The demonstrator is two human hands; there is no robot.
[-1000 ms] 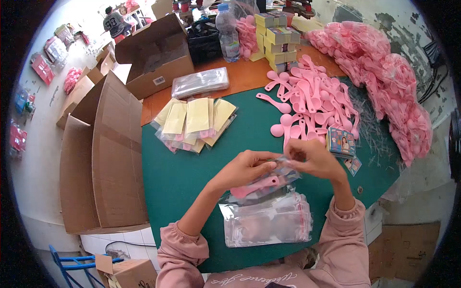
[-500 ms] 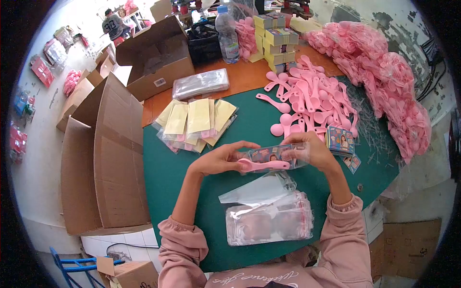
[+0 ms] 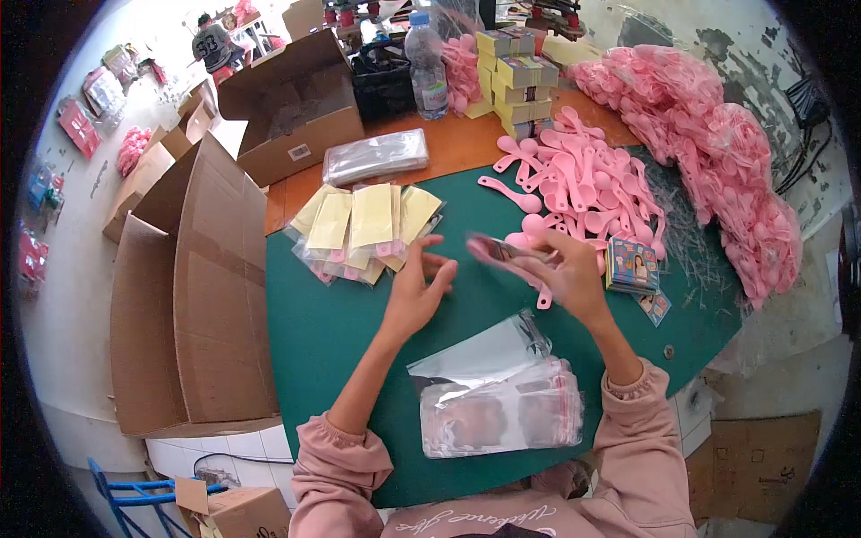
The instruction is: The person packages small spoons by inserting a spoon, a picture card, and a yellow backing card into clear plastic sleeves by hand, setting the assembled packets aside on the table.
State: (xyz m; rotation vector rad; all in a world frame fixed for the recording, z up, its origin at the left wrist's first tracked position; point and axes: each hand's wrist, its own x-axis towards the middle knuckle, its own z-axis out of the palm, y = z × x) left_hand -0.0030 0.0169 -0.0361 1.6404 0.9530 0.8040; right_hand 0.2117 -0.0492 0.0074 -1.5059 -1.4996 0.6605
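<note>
My right hand (image 3: 567, 273) grips a clear packet (image 3: 502, 253) with a pink spoon and a card inside, tilted and blurred by motion. My left hand (image 3: 420, 289) is empty, fingers apart, just below the filled packets with yellow cards (image 3: 369, 215). Beneath both hands lies a stack of empty clear bags (image 3: 498, 417), its top bag (image 3: 489, 352) askew. Loose pink spoons (image 3: 587, 179) are heaped beyond my right hand. A stack of printed cards (image 3: 631, 267) sits right of that hand, a single card (image 3: 656, 308) beside it.
Open cardboard boxes (image 3: 220, 296) stand at the left. Along the back are a bundle of clear bags (image 3: 375, 157), a water bottle (image 3: 426, 67) and banded card stacks (image 3: 525, 81). Bagged pink spoons (image 3: 726, 152) line the right. A person (image 3: 213, 47) sits far off at upper left.
Both hands held the packet between them half a second ago. My left hand has let go and moved left and opened; my right hand has lifted and tilted the packet.
</note>
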